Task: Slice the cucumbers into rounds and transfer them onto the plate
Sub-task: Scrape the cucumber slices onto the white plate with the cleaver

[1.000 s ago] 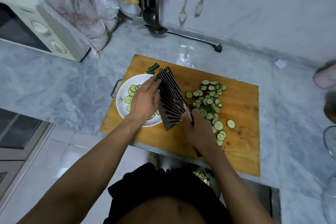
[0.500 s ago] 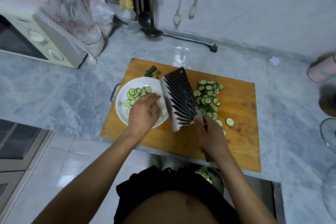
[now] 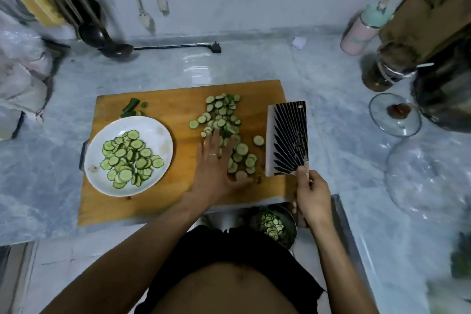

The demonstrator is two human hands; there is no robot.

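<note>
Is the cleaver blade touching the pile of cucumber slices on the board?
Apart. The head view shows bare cutting board between the cleaver, held in the right hand, and the cucumber slices.

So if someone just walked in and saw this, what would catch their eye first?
Probably the cleaver with its black fan-patterned blade, held by the right hand at the cutting board's right edge. Next, the white plate of cucumber rounds on the board's left, and the left hand resting flat against the loose cucumber slices mid-board.
</note>
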